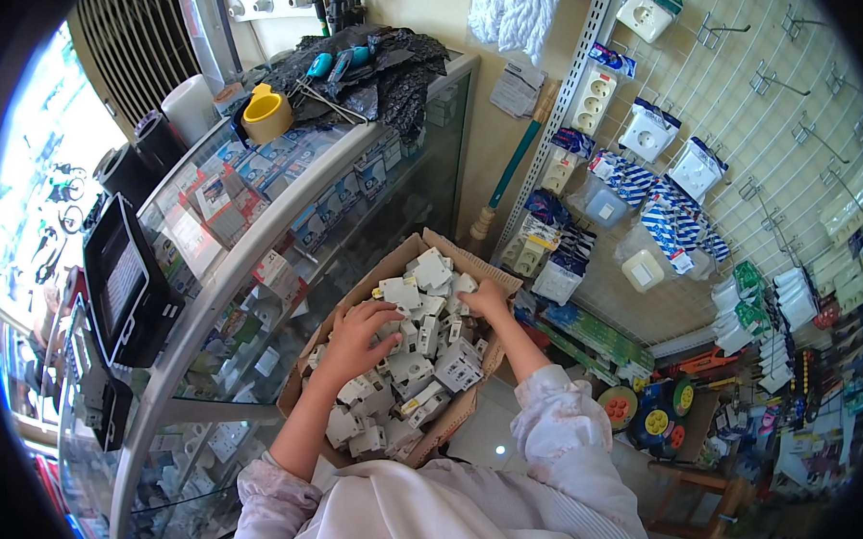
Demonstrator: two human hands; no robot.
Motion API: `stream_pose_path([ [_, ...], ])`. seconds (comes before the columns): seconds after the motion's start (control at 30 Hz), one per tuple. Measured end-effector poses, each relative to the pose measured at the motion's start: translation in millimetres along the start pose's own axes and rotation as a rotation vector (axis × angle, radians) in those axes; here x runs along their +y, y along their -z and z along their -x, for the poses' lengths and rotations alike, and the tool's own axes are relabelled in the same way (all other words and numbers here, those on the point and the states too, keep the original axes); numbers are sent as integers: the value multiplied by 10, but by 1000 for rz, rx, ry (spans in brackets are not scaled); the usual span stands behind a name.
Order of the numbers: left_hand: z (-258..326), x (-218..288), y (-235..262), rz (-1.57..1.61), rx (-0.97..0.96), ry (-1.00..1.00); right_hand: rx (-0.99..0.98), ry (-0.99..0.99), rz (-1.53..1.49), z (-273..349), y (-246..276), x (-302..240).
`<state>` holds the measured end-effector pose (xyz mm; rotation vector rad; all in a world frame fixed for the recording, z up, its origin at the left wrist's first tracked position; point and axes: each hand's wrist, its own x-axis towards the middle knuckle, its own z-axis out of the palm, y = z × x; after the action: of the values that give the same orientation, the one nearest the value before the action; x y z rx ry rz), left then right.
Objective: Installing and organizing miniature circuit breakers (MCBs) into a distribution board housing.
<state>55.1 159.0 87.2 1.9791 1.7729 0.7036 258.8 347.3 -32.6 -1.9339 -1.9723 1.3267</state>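
An open cardboard box (pixel 297 387) in front of me is heaped with white and pale grey plastic electrical pieces (pixel 411 373), several of them shaped like circuit breakers. Over the left side of the heap, my left hand (pixel 356 341) is open, its fingers spread and curved, with the tips at the pieces. My right hand (pixel 488 301) reaches down among the pieces at the box's far right side. Its fingertips are partly hidden there, so I cannot make out whether it grips one.
A glass display counter (pixel 279 239) runs along the left, bearing a yellow tape roll (pixel 267 116), black plastic sheeting (pixel 392 70) and a black device (pixel 128 280). Wire racks (pixel 709 99) with packaged sockets (pixel 649 133) hang at right. Cable reels (pixel 651 419) stand low on the right.
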Motion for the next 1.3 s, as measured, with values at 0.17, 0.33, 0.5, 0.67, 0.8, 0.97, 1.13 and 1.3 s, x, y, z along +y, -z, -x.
stream_pose_path([
  [0.17,-58,37,-52,48,7,-46,250,229,148,122,376,201],
  [0.33,-13,56,-69,73,39,-54,70,308,-175,590,769,186],
  [0.5,-54,190,-80,82,131,-112,-235,474,-655,889,825,317],
  [0.67,-31,516,-96,356,102,-96,-331,597,-712,1178,753,179],
  [0.8,-7,570,-242,561,12,-81,-342,638,-706,1303,669,52],
  [0.97,83,692,-391,453,128,12,-416,691,-765,1348,518,-9],
  [1.13,145,649,-506,595,248,98,-410,770,-914,1351,355,-2],
  [1.3,144,583,-678,709,304,98,-455,709,-1152,1395,92,23],
])
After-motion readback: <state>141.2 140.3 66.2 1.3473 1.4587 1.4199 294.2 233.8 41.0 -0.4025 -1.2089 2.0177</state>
